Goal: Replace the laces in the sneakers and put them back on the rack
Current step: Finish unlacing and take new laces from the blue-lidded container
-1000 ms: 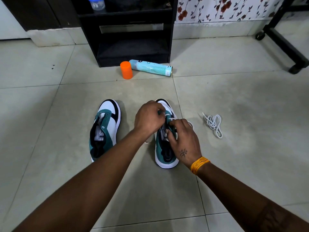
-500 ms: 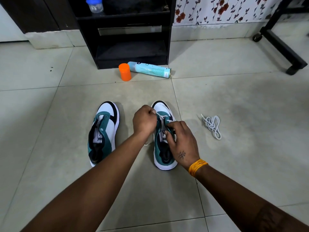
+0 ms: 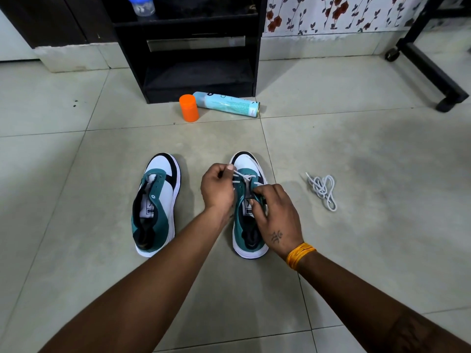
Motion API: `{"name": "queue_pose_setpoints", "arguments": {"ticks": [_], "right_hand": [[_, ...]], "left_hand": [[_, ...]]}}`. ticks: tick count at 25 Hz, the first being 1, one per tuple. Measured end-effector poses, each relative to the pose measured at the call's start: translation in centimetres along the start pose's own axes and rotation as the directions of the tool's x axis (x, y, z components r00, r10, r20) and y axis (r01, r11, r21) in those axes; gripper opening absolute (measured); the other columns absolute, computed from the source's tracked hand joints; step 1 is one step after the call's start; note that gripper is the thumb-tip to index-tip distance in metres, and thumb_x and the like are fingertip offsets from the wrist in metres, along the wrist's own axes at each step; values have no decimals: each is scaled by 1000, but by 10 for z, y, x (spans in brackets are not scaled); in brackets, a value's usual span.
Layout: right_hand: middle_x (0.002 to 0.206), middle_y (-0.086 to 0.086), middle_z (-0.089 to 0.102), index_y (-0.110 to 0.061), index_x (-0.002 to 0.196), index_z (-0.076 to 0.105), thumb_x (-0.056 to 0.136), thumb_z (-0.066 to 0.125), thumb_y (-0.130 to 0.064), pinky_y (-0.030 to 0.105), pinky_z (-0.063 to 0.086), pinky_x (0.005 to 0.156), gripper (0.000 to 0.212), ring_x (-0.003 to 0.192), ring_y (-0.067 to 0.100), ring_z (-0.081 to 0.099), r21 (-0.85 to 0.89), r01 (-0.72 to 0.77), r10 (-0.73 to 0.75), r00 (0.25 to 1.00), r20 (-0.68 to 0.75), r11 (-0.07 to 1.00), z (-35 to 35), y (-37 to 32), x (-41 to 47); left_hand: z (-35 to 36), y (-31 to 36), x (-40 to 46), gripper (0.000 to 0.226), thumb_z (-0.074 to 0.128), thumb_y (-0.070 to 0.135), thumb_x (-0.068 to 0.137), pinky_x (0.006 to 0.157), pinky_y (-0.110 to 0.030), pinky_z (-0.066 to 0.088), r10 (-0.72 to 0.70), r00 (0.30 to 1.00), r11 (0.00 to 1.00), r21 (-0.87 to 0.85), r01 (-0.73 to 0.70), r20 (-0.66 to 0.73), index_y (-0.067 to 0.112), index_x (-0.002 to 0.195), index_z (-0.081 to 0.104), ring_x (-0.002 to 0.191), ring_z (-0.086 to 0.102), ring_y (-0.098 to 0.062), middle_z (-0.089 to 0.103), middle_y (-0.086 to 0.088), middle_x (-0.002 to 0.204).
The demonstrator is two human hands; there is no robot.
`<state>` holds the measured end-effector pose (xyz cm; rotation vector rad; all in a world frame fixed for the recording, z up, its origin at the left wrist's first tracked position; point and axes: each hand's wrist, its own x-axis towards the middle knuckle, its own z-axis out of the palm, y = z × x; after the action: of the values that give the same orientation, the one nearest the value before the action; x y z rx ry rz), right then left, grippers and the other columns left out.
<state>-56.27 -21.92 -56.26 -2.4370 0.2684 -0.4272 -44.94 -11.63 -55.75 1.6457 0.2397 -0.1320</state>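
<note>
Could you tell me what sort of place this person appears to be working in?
Most likely a room in a home: a tiled floor, floral wallpaper above a tiled skirting, and a low black rack against the wall, with a pair of sneakers set out before it.

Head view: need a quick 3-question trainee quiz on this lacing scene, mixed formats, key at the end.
1. True or false: the left sneaker already has a lace threaded.
2. The loose white lace lies: A) between the sneakers, B) on the floor right of the right sneaker, C) on the rack.
3. Fill in: the left hand pinches a ____ at the right sneaker's eyelets.

Key: 1 false; 2 B; 3 lace.
</note>
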Motion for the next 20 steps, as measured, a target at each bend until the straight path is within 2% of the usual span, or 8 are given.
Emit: {"name": "queue_pose_setpoints", "arguments": {"ticks": [2,6,8,11,13,14,17,20], "right_hand": [[109,-1,57,-20,114,60,96,48,-42,41,52,78,31,98,22,57,4,-5,5,1000,2,1000,0,0,0],[108,-1,56,-20,113,61,96,50,-40,41,52,76,28,96,22,57,20,-4,4,1000,-7,1000,1,1,0],[108,-1,56,-21,113,61,97,52,-39,41,52,76,26,96,22,57,22,0,1,1000,-6,1000,1,2,0],[109,-2,56,-21,114,60,97,53,-38,40,53,77,25,97,21,57,18,0,0,1000,0,1000,1,1,-1],[110,-2,56,-21,115,61,97,52,-39,39,53,78,27,98,20,57,17,-4,4,1000,0,1000,0,2,0],[110,-2,56,-22,115,61,97,51,-39,39,53,78,27,98,20,57,18,-4,4,1000,2,1000,0,2,0],[109,-3,55,-22,114,60,97,52,-39,40,52,78,26,98,19,57,15,2,-2,1000,4,1000,1,3,0],[108,-3,55,-23,114,61,97,53,-39,40,53,77,24,97,20,57,13,-1,1,1000,3,1000,2,3,0]], "left_hand": [[1,-1,0,18,69,23,95,88,-48,58,-56,998,995,-77,56,3,17,78,70,75,65,-19,75,-2,82],[-6,5,-5,10,84,23,83,92,-25,54,164,959,960,185,-209,233,16,88,79,96,70,-5,76,10,106],[-6,4,-4,7,84,19,83,91,-19,51,200,955,933,255,-253,218,16,86,78,94,68,1,74,15,102],[-1,9,-1,15,77,13,90,71,-28,57,-18,998,999,-49,21,59,16,76,72,65,65,-10,71,5,74],[1,16,-5,20,72,7,95,52,-22,50,-238,971,908,-346,236,39,10,76,66,49,59,-11,65,-4,66],[-1,19,-8,18,72,6,95,49,-19,49,-265,963,883,-389,263,50,8,78,66,47,58,-10,64,-5,66],[-9,14,-11,11,80,7,87,64,-24,57,-101,979,976,-172,132,179,1,84,72,64,65,-12,71,-8,77],[-11,10,-8,11,81,12,79,82,-33,58,36,966,997,56,-52,255,11,76,72,76,67,-14,74,-3,82]]}}
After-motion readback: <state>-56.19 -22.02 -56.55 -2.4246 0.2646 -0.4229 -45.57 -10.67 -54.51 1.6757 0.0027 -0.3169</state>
